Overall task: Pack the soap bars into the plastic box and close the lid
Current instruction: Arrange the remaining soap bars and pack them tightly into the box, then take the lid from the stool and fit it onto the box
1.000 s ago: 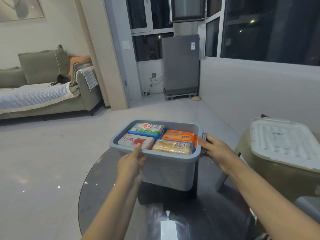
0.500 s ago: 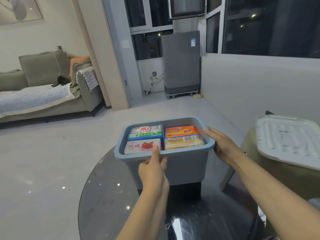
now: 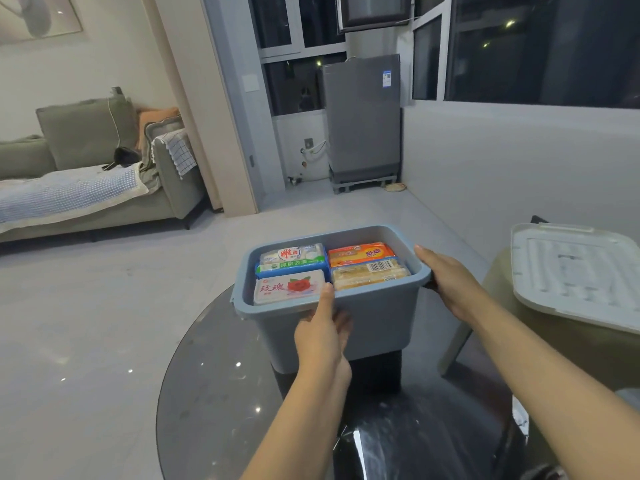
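A rectangular plastic box (image 3: pixel 377 317) of smooth, matte blue-grey plastic, with rounded corners and a thick rolled rim, sits on a round table (image 3: pixel 214 393) topped with dark, glossy glass that mirrors small ceiling lights. The box stands at the table's far edge, open, with no lid on it.

Inside, four wrapped soap bars lie flat in a two-by-two grid, touching one another and filling the box from wall to wall. Far left is a white and blue bar (image 3: pixel 292 259); far right an orange bar (image 3: pixel 360 252); near left a pale pink bar (image 3: pixel 289 287) printed with a red rose; near right a yellow bar (image 3: pixel 369 274) in clear crinkled wrap with a barcode.

The left hand (image 3: pixel 323 341) grips the near wall, thumb hooked over the rim beside the pink bar, fingers curled against the outside. The right hand (image 3: pixel 450 284) clasps the right end of the box, thumb lying along the rim and fingers wrapped under it.

The lid (image 3: pixel 575 271), off-white plastic with raised ribs, lies flat on an olive-coloured stool or side table (image 3: pixel 588 351) to the right, well apart from the box.

Beyond the table, pale polished floor stretches open to a grey-green sofa (image 3: pixel 86 161) at left and a grey appliance (image 3: pixel 363 116) by dark windows.
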Demonstrator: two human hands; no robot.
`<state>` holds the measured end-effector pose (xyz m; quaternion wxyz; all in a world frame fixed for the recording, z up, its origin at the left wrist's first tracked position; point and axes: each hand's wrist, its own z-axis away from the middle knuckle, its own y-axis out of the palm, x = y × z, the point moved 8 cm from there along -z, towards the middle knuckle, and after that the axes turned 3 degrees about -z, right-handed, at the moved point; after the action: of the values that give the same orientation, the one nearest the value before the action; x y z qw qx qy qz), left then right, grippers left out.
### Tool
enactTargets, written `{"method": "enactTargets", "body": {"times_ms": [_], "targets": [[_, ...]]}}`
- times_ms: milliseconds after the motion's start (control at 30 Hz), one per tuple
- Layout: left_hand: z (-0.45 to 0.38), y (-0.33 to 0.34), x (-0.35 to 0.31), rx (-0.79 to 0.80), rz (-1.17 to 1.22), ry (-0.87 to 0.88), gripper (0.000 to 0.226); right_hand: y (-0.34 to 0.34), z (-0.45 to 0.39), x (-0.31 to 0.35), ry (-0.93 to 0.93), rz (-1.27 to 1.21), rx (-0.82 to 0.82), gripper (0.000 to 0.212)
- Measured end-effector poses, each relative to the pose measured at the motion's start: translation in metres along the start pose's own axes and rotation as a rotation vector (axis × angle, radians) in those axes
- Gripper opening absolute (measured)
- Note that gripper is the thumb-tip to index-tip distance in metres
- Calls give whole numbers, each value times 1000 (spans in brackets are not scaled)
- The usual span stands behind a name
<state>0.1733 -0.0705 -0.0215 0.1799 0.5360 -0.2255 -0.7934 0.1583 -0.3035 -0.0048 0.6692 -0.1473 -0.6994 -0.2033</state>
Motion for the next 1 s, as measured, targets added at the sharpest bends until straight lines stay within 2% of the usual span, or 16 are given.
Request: {"method": "enactTargets", "body": {"times_ms": [133, 233, 367, 533, 667, 900, 1000], "targets": [[10, 15, 24, 112, -215, -18, 36, -9, 20, 2, -40, 171, -25, 41], [21, 40, 47, 259, -383, 4, 30, -23, 38, 11, -104, 291, -68, 29], [25, 76, 81, 376, -484, -48, 29, -64, 59, 26, -209, 529, -190, 25], [19, 115, 125, 441, -582, -131, 19, -134, 71, 17, -134, 787, -385, 16], [12, 144, 161, 476, -646, -179, 22, -178, 75, 9, -87, 1108, -433, 20], [1, 203, 215, 538, -702, -213, 16, -205, 80, 7, -140, 1123, -430, 20], [-2, 216, 229, 543, -681, -210, 20, -208, 81, 5, -162, 1107, -418, 17]]}}
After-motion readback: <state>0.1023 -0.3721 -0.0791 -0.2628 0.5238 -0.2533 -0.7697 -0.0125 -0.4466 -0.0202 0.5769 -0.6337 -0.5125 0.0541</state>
